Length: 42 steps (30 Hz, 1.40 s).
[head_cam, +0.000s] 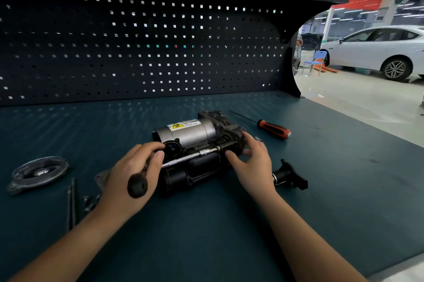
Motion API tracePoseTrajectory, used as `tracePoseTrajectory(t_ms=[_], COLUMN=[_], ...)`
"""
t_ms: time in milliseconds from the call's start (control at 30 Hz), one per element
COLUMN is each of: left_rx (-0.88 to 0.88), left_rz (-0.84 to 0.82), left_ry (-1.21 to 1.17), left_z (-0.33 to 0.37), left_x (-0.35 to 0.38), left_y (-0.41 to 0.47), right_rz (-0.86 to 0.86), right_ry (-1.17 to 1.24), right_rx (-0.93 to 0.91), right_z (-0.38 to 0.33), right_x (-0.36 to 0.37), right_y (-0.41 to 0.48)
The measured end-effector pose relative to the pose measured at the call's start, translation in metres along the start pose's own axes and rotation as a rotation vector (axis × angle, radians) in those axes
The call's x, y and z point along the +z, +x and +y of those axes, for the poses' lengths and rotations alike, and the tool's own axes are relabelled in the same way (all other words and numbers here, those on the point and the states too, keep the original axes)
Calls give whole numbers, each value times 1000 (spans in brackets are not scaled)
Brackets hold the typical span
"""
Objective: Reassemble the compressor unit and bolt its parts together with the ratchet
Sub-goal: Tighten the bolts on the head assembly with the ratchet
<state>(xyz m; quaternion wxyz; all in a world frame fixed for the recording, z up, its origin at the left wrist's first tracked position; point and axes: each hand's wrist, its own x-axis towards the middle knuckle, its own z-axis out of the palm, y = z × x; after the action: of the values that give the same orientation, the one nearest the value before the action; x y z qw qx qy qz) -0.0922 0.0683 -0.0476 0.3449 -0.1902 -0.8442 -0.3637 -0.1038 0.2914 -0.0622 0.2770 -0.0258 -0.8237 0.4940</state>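
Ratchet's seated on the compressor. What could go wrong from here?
1. The ratchet, gripped by the left hand, reaches the compressor on a long slanted shaft, so its socket could slip off or cross-thread.
2. The right hand holds the compressor with its thumb beside the socket, and a slip might pinch it.
3. Loose bolts lie by the left forearm and could get swept away.

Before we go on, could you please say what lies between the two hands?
In the head view, the ratchet's chrome shaft lies across the black-and-silver compressor unit, between left hand and right hand.
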Motion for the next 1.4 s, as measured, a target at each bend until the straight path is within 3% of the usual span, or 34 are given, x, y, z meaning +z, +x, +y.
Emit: tracePoseTrajectory(t_ms=[167,300,400,533,700,833,1000,1167,1267,1333,1400], left_rx=[-274,-453,-450,-503,-813,-1109,-1172,-1031,-739,-532,-303], left_rz=[-69,-110,-117,-9,58,89,-178,-379,-416,-328,-164], left_ry=[-159,-348,-326,-378,-508,-404,-120,16,538,838,788], left_z=[8,14,15,1,-44,-93,-118,-107,-99,-91,-79], left_x=[3,2,-1,-27,-102,-153,-159,-140,-123,-115,-103], left_y=[0,2,2,0,-6,-24,-46,-26,-16,-13,-7], right_rz=[10,59,45,7,43,129,29,3,-40,-66,-80], right_ry=[-226,-346,-351,-342,-375,-374,-194,-87,-153,-180,-192], right_rx=[-447,-556,-618,-661,-634,-465,-173,-83,-74,-93,-100], right_z=[-11,-16,-15,-13,-12,-13,-9,-3,-2,-2,-1], right_x=[1,4,3,1,0,4,8,7,5,2,1], right_y=[-6,-5,-3,0,0,-2,0,1,2,2,3])
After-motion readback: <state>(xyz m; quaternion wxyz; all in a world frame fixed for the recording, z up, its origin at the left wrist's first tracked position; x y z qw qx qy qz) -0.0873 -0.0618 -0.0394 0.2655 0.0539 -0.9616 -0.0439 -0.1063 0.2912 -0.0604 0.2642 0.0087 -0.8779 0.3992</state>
